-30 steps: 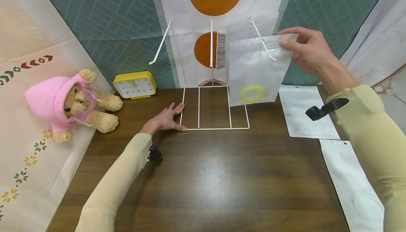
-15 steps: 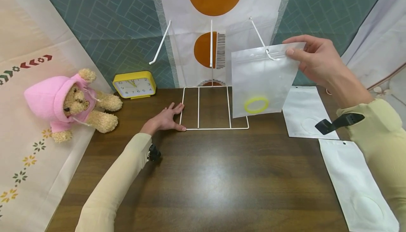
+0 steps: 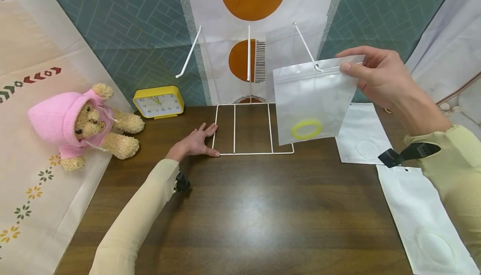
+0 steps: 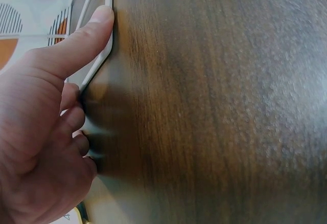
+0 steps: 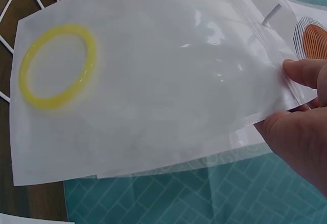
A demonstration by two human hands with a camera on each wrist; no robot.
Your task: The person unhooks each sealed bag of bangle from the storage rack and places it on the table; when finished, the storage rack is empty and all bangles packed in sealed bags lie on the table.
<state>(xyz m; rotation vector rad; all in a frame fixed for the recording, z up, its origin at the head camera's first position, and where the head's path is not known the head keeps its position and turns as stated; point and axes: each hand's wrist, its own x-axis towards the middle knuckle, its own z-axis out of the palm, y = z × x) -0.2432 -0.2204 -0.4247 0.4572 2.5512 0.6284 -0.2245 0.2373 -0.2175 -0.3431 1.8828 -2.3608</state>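
In the head view my right hand [image 3: 379, 78] pinches the top right corner of a translucent zip bag [image 3: 315, 99] between thumb and fingers. A yellow ring [image 3: 306, 129] shows through the bag's lower part. The bag's hole sits around the outer end of the right prong [image 3: 304, 43], with the tip poking out in front. At the left front corner of the white wire rack [image 3: 255, 154] lies my left hand [image 3: 193, 142], its fingers spread. In the left wrist view its thumb [image 4: 94, 29] presses on the wire.
Two white pouches with round bulges, an upper one [image 3: 360, 133] and a lower one [image 3: 421, 212], lie on the brown table [image 3: 244, 216] at right. A yellow clock [image 3: 158, 101] and a teddy bear in a pink hood [image 3: 86, 120] are at left. A middle prong [image 3: 249, 53] and left prong [image 3: 188, 53] stick out bare.
My right hand has drawn the bag forward, down and slightly right along the prong, so less of the tip shows in front of it. My left hand has stayed put.
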